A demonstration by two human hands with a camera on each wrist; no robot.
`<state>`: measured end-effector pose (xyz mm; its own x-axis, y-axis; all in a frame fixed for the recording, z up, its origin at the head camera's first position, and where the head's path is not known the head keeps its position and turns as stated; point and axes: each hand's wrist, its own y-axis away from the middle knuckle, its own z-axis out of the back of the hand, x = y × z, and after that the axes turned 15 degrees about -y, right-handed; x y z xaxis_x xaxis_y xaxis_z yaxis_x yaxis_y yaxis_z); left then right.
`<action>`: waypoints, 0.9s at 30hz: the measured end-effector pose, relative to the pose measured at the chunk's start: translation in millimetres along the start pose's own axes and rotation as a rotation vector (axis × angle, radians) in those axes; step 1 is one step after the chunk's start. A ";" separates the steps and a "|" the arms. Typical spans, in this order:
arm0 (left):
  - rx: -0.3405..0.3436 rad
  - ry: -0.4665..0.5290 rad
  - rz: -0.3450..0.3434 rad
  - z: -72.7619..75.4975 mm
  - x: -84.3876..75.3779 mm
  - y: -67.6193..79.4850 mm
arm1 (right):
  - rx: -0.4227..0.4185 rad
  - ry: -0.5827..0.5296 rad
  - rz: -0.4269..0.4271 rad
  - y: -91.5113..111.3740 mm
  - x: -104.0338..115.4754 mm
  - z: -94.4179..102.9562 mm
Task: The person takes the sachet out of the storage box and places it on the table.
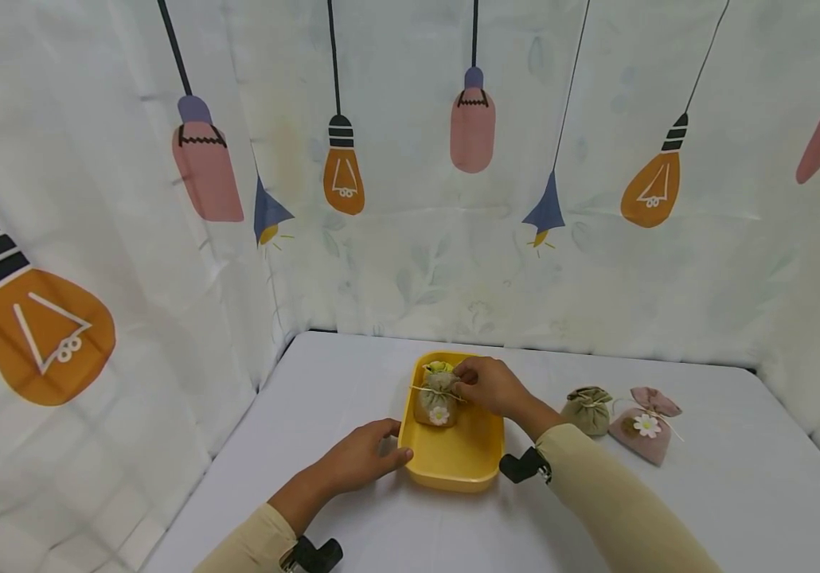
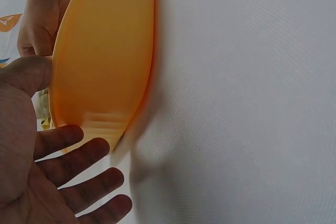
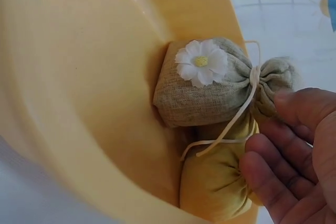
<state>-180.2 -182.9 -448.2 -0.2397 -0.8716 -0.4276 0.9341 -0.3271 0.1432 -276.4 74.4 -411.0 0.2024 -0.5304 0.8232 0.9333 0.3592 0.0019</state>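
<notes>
A yellow tray [image 1: 453, 454] stands on the table with two small drawstring pouches at its far left. The greyish-beige pouch [image 3: 199, 98] wears a white flower and a pale cord tie. Beside it in the tray sits a yellow pouch [image 3: 215, 182], partly hidden in the head view. My right hand [image 1: 492, 387] pinches the gathered top of the beige pouch between thumb and fingers. At the tray's left side, my left hand [image 1: 363, 460] rests its thumb on the rim, the other fingers extended along the outer wall.
To the right of the tray, a green-beige pouch [image 1: 587, 411] and a pink pouch [image 1: 642, 434] with a white flower lie on the white-covered table [image 1: 739, 493]. A curtain printed with lamps [image 1: 410, 263] hangs behind the table and along its left side.
</notes>
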 end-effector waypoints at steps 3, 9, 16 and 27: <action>0.000 -0.001 0.000 -0.1 0.2 -0.1 | -0.006 -0.012 0.000 0.6 0.9 -0.8; 0.000 0.003 -0.005 -0.3 0.5 -0.1 | -0.012 -0.046 0.021 1.3 0.5 -2.3; -0.003 -0.001 -0.017 -0.2 0.8 0.3 | -0.029 -0.090 0.071 4.2 -1.0 -2.6; 0.000 -0.012 -0.010 1.2 0.2 0.7 | -0.050 -0.245 0.045 13.7 0.2 10.6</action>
<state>-179.9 -183.8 -447.1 -0.2525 -0.8725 -0.4183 0.9315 -0.3362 0.1389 -266.8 87.3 -404.8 0.1716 -0.3108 0.9349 0.9396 0.3368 -0.0606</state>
